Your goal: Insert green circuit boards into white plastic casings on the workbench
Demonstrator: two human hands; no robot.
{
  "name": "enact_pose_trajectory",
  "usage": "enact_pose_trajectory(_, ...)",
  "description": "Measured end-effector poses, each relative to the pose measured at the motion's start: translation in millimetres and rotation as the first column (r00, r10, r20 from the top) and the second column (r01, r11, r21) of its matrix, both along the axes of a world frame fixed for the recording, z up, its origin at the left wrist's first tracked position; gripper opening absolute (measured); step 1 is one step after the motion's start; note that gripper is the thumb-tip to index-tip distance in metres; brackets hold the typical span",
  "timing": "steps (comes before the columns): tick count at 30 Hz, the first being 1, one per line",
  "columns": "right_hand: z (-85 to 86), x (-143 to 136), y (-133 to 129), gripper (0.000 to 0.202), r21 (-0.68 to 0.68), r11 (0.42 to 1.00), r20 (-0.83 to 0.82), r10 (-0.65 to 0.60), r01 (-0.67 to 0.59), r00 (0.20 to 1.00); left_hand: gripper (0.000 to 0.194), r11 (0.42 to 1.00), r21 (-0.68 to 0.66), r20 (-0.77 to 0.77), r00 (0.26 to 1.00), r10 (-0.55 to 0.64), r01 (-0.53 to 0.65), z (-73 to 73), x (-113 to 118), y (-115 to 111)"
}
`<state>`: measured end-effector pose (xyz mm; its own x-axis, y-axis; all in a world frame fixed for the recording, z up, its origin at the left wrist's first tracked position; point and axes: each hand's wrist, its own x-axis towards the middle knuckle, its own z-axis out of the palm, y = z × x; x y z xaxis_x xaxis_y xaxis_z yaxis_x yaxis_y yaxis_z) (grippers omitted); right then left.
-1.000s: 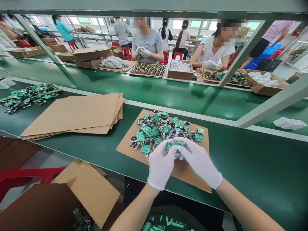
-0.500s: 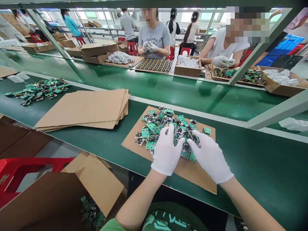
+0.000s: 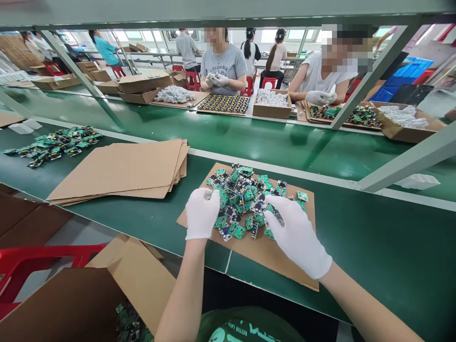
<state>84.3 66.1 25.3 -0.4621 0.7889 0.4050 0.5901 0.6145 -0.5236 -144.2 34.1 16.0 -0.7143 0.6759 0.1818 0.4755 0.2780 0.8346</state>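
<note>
A loose pile of small green and black circuit boards [image 3: 245, 190] lies on a flat cardboard sheet [image 3: 285, 263] on the green bench. My left hand [image 3: 202, 213], in a white glove, is at the pile's left edge; its fingers are curled beside the boards, and whether a board is between them is hidden. At the right side of the pile, my gloved right hand [image 3: 297, 232] has its thumb and fingers spread around some boards, without closing on them.
Stacked cardboard sheets [image 3: 124, 168] lie left of the pile, with another heap of boards [image 3: 57, 142] beyond. An open carton [image 3: 71, 299] holding boards stands below the bench edge. Metal struts [image 3: 409, 156] cross at right. Across the bench, two gloved people handle small parts.
My left hand has moved left, off the pile's middle to its edge. My right hand has shifted slightly left. Boards at the near side of the pile now lie more spread out.
</note>
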Motion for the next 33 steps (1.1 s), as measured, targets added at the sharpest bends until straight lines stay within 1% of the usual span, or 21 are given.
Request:
enact_pose_trajectory(1, 1.8, -3, 0, 0.034, -0.101, 0.995, -0.045, 0.021, -0.026, 0.999, 0.023, 0.999, 0.041, 0.072, 0.997, 0.002, -0.005, 3.1, 4, -5)
enact_pose_trajectory(2, 3.6, -7, -1, 0.036, -0.224, 0.972, -0.098, 0.043, -0.064, 0.994, 0.026, 0.997, 0.083, 0.146, 0.989, -0.012, 0.0, 5.6, 10, -10)
enact_pose_trajectory(3, 5.5, -10, -1, 0.041, -0.351, 0.929, -0.162, 0.063, -0.117, 0.985, 0.029, 0.992, 0.124, 0.214, 0.976, -0.04, 0.014, 7.1, 17, -14)
enact_pose_trajectory(5, 9.0, -17, 0, 0.052, -0.552, 0.798, -0.3, 0.079, -0.241, 0.951, 0.033, 0.979, 0.198, 0.312, 0.943, -0.115, 0.054, 6.9, 35, -22)
enact_pose_trajectory(6, 10.8, -20, 0, 0.056, -0.606, 0.74, -0.356, 0.075, -0.291, 0.931, 0.033, 0.971, 0.227, 0.342, 0.927, -0.154, 0.078, 5.5, 45, -25)
enact_pose_trajectory(7, 12.6, -21, -1, 0.055, -0.63, 0.708, -0.391, 0.065, -0.319, 0.918, 0.031, 0.963, 0.247, 0.361, 0.913, -0.191, 0.104, 3.7, 54, -28)
enact_pose_trajectory(8, 14.4, -21, -1, 0.051, -0.635, 0.704, -0.401, 0.053, -0.319, 0.915, 0.029, 0.957, 0.26, 0.374, 0.9, -0.223, 0.129, 1.7, 62, -30)
enact_pose_trajectory(10, 18.2, -18, -3, 0.037, -0.613, 0.745, -0.356, 0.036, -0.262, 0.934, 0.027, 0.949, 0.261, 0.391, 0.88, -0.269, 0.174, -1.4, 72, -34)
enact_pose_trajectory(12, 21.8, -12, -5, 0.031, -0.566, 0.798, -0.274, 0.056, -0.207, 0.96, 0.032, 0.938, 0.24, 0.413, 0.848, -0.332, 0.251, -2.2, 76, -36)
enact_pose_trajectory(14, 24.3, -5, -8, 0.031, -0.532, 0.824, -0.192, 0.105, -0.193, 0.976, 0.035, 0.908, 0.221, 0.423, 0.804, -0.417, 0.355, -1.2, 75, -37)
enact_pose_trajectory(15, 24.9, -3, -8, 0.032, -0.52, 0.833, -0.157, 0.123, -0.188, 0.98, 0.032, 0.892, 0.216, 0.418, 0.788, -0.453, 0.398, -0.5, 74, -37)
enact_pose_trajectory(17, 24.0, -1, -10, 0.036, -0.496, 0.853, -0.108, 0.126, -0.163, 0.986, 0.027, 0.875, 0.212, 0.383, 0.787, -0.484, 0.435, 0.0, 74, -38)
enact_pose_trajectory(19, 20.4, -3, -10, 0.035, -0.444, 0.886, -0.087, 0.103, -0.131, 0.991, 0.027, 0.885, 0.215, 0.33, 0.822, -0.465, 0.414, -2.0, 76, -38)
enact_pose_trajectory(20, 17.9, -5, -10, 0.032, -0.398, 0.91, -0.085, 0.089, -0.115, 0.992, 0.027, 0.892, 0.219, 0.299, 0.843, -0.447, 0.396, -4.1, 77, -38)
enact_pose_trajectory(22, 12.3, -10, -11, 0.027, -0.276, 0.957, -0.082, 0.068, -0.088, 0.994, 0.026, 0.91, 0.238, 0.228, 0.891, -0.393, 0.341, -9.9, 78, -39)
enact_pose_trajectory(24, 7.1, -16, -12, 0.027, -0.146, 0.987, -0.069, 0.053, -0.062, 0.996, 0.026, 0.926, 0.26, 0.156, 0.935, -0.319, 0.272, -16.2, 78, -40)
enact_pose_trajectory(27, 0.4, -26, -13, 0.027, 0.021, 0.999, -0.053, 0.047, -0.046, 0.998, 0.027, 0.94, 0.28, 0.056, 0.974, -0.219, 0.195, -23.8, 75, -40)
enact_pose_trajectory(30, -6.2, -39, -12, 0.028, 0.166, 0.986, -0.053, 0.027, -0.018, 0.998, 0.027, 0.951, 0.275, -0.049, 0.99, -0.132, 0.141, -28.1, 69, -35)
enact_pose_trajectory(31, -8.3, -43, -10, 0.028, 0.192, 0.981, -0.039, 0.022, -0.014, 0.999, 0.027, 0.957, 0.26, -0.086, 0.99, -0.109, 0.128, -28.6, 67, -33)
enact_pose_trajectory(33, -11.5, -49, -4, 0.025, 0.19, 0.982, 0.031, 0.016, -0.022, 0.999, 0.026, 0.973, 0.199, -0.162, 0.983, -0.086, 0.118, -27.6, 59, -29)
